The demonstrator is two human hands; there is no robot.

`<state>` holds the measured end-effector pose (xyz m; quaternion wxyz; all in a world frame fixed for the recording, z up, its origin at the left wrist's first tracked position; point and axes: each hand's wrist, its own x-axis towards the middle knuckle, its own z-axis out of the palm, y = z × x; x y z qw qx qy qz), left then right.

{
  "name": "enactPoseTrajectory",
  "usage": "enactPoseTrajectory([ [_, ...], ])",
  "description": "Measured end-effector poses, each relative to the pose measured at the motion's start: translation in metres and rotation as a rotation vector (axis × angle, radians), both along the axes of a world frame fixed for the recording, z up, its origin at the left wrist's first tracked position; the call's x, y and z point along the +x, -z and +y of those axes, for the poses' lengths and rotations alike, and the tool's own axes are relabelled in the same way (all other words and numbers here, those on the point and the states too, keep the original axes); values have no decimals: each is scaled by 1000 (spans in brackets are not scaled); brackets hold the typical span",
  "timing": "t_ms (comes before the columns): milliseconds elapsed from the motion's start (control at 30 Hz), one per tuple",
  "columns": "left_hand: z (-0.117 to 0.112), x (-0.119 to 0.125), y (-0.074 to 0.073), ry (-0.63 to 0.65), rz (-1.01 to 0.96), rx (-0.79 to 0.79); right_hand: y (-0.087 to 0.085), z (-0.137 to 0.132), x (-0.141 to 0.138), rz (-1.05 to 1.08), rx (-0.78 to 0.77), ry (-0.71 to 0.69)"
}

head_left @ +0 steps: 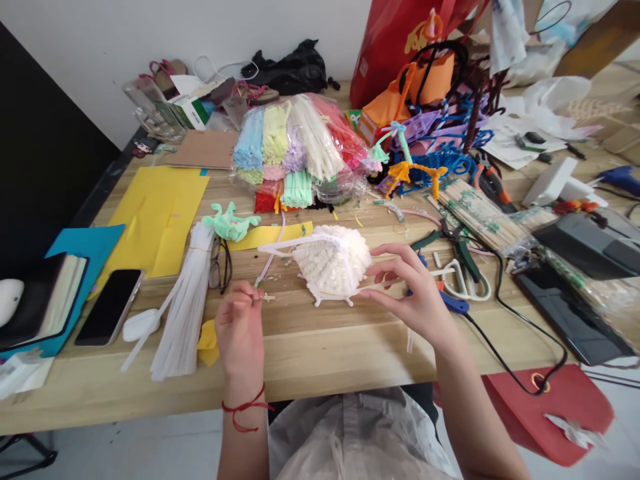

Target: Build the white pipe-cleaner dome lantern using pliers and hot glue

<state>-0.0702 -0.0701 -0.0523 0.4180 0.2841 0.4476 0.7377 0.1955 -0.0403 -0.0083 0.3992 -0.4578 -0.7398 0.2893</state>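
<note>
A white fluffy pipe-cleaner piece (323,263), rounded with a long strip rising from its left side, is on the wooden table in front of me. My right hand (413,293) has its fingers curved at the right side of this piece, the thumb at its lower edge. To the left, my left hand (241,323) is raised with its fingers pinched. A small pale bit (269,297) shows by its fingertips; whether it is held I cannot tell. Close above those fingers runs a thin purple pipe cleaner (273,253). A mint-green pipe-cleaner figure (231,222) sits farther back.
White pipe cleaners (185,313) lie bundled at left, beside a phone (109,307). Bagged coloured pipe cleaners (295,143) fill the back. At right are green-handled pliers (460,250), a blue glue gun (453,303) with its black cord, and a dark tablet-like slab (575,317).
</note>
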Motion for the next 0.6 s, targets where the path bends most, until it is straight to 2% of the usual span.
enactPoseTrajectory([
  [167,-10,22,-14,132,108,54,0,0,0,-1,4,-4],
  [300,-16,34,-20,218,202,58,1,-1,-1,3,-8,-1],
  [433,-18,43,-22,301,274,53,4,-2,-2,13,-2,-4],
  [600,-15,47,-31,375,493,132,7,-2,-2,21,17,2],
])
